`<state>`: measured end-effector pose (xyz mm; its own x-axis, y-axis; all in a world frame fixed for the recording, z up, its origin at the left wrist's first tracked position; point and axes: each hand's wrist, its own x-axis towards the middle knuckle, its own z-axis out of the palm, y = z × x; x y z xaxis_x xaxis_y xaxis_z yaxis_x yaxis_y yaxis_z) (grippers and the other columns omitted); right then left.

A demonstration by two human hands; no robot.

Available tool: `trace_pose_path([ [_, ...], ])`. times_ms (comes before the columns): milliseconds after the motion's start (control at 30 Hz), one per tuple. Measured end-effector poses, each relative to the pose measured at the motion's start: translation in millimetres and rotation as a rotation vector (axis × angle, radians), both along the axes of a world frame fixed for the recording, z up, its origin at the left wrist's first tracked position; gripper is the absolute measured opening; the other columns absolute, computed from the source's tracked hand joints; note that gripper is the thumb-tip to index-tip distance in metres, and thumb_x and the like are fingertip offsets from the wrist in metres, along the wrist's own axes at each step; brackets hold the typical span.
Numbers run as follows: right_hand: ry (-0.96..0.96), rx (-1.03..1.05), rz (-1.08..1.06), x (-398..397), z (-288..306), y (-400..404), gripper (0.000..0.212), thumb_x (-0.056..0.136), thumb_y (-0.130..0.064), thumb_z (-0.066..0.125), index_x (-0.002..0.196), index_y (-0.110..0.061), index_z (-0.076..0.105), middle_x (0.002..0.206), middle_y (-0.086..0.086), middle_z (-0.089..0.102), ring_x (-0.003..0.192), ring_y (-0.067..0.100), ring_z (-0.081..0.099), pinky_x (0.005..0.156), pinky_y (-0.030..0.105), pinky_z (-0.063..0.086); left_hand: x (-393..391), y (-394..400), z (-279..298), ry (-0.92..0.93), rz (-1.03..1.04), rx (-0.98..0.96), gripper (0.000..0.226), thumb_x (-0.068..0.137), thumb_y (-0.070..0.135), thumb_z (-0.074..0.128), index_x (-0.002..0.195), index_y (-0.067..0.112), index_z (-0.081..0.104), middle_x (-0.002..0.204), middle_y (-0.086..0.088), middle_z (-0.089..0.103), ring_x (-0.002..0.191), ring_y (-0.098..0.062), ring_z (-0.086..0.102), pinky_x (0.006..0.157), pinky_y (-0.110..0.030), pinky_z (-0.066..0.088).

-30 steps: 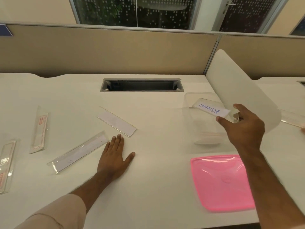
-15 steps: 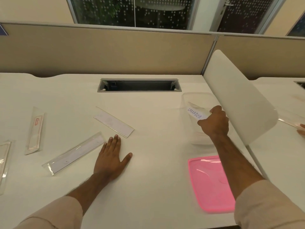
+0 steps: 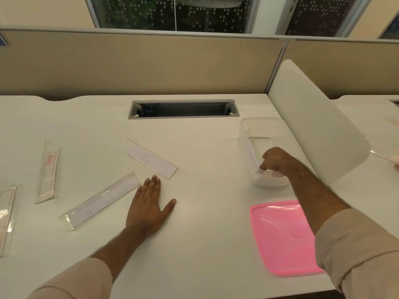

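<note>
The grip of the right hand (image 3: 276, 160) is down inside the clear plastic container (image 3: 262, 119), fingers curled with their tips low by the near end of a clear label holder (image 3: 251, 152). Whether they pinch that holder or only touch it cannot be told through the blurred plastic. A second ago this hand holds the holder above the container with its handwritten blue label facing up; half a second ago it is lowering it over the rim. Now the holder stands on edge along the container's left wall and the writing no longer shows. The forearm crosses the container's near right corner, where before it hung above the pink lid (image 3: 282, 238), which lies flat on the table (image 3: 205, 244) just in front of the container, as it did earlier. The left hand (image 3: 149, 206) rests palm down on the table with fingers straight and thumb spread, holding nothing, in the same spot throughout. Its fingertips lie close to two more clear holders, one slanting away beyond them (image 3: 151, 158) and one slanting to the left (image 3: 101, 200). Further left lie a holder with red print (image 3: 48, 171) and another at the picture's edge (image 3: 7, 212), none of them moved. A white divider panel (image 3: 319, 130) rises just right of the container.
</note>
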<state>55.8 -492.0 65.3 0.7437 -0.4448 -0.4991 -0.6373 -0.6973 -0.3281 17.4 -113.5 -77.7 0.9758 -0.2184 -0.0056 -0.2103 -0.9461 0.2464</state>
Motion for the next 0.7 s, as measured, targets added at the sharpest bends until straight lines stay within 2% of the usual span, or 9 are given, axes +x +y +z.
trace_pose_path([
  [133,-0.044,-0.099,0.063,-0.3,-3.8,-0.8,0.048,0.075,-0.010,0.076,0.119,0.006,0.062,0.113,0.024,0.067,0.097,0.039,0.067,0.080,0.044,0.056,-0.6,-0.1,0.8,-0.002,-0.002,0.003,0.093,0.088,0.076,0.013,0.157,0.015,0.000,0.166,0.005,-0.005,0.152,-0.010,-0.007,0.123,-0.030,-0.003],
  [300,-0.152,-0.190,0.059,-3.8,-5.6,-2.6,0.040,0.080,-0.022,0.073,0.113,0.001,0.066,0.116,0.016,0.067,0.104,0.035,0.063,0.086,0.038,0.052,-1.4,-0.3,2.7,0.003,-0.002,-0.002,0.093,0.088,0.076,0.011,0.157,0.015,-0.001,0.165,0.006,-0.007,0.152,-0.010,-0.007,0.123,-0.030,-0.003],
  [500,-0.447,-0.337,-0.026,-22.7,0.7,14.9,0.030,0.088,-0.030,0.060,0.109,-0.009,0.065,0.113,0.010,0.067,0.105,0.034,0.062,0.078,0.034,0.046,-1.7,-1.1,9.2,0.035,-0.003,-0.035,0.091,0.091,0.073,0.020,0.157,0.014,0.000,0.166,0.004,-0.005,0.152,-0.010,-0.008,0.123,-0.030,-0.004],
  [600,-0.640,-0.362,-0.021,-35.1,6.8,35.9,0.031,0.089,-0.030,0.061,0.112,-0.010,0.066,0.107,0.012,0.071,0.102,0.035,0.063,0.079,0.035,0.047,-4.6,1.7,16.1,0.034,0.000,-0.096,0.085,0.094,0.068,0.027,0.158,0.014,0.008,0.166,0.005,0.004,0.152,-0.010,-0.004,0.122,-0.028,-0.004],
  [700,-0.764,-0.309,0.012,-46.0,8.2,60.9,0.026,0.090,-0.030,0.061,0.105,-0.010,0.069,0.098,0.010,0.072,0.092,0.032,0.065,0.074,0.032,0.046,-10.8,12.7,26.1,-0.047,0.001,-0.156,0.074,0.096,0.060,0.037,0.154,0.015,0.027,0.164,0.004,0.022,0.153,-0.012,0.005,0.122,-0.028,0.000],
])
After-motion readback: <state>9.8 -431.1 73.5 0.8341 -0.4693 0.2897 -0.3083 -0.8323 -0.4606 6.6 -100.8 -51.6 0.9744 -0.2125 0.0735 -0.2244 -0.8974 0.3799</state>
